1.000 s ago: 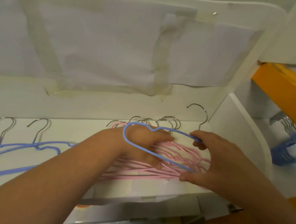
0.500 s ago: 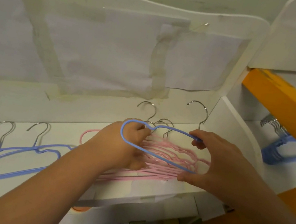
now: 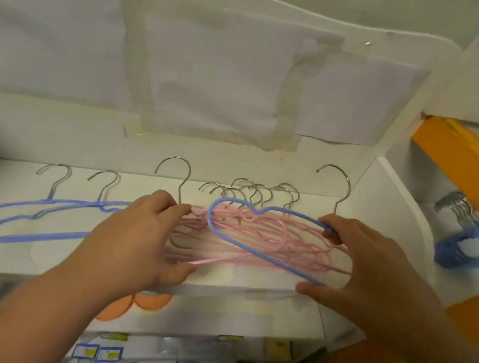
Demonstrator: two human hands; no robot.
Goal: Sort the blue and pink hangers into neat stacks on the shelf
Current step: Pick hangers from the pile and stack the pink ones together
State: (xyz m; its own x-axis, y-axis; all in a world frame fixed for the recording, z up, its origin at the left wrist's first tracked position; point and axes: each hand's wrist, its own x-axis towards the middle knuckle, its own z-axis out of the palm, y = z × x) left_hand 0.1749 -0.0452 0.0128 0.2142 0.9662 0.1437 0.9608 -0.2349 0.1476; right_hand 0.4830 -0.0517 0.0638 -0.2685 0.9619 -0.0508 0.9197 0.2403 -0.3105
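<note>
From the head camera, you are looking down at a white shelf [image 3: 15,259] with a taped paper backing behind it. Your right hand [image 3: 355,272] grips a blue hanger [image 3: 255,253] near its neck, fingers curled over the top wire and thumb under the bottom bar; it is held just above a pile of pink hangers [image 3: 254,240] at the shelf's right end. Its long axis runs left to right, its rounded shoulder toward the left, and its metal hook [image 3: 336,184] points up toward the back wall. Your left hand [image 3: 141,238] pinches the wires at the left side of the pink pile, fingers bent around several strands, with one raised hook [image 3: 175,171] standing just above its knuckles. The pink hangers lie lengthwise along the shelf, hooks toward the back edge; they overlap too much to count, though about six hooks show behind them. At the shelf's left end lie two more blue hangers [image 3: 48,213], flat, long axes along the shelf, hooks toward the back. Beyond the right side panel, near an orange beam [image 3: 469,167], a separate bunch of blue hangers [image 3: 469,246] sits blurred. Small labels [image 3: 96,353] below the front edge are too blurred to read.
</note>
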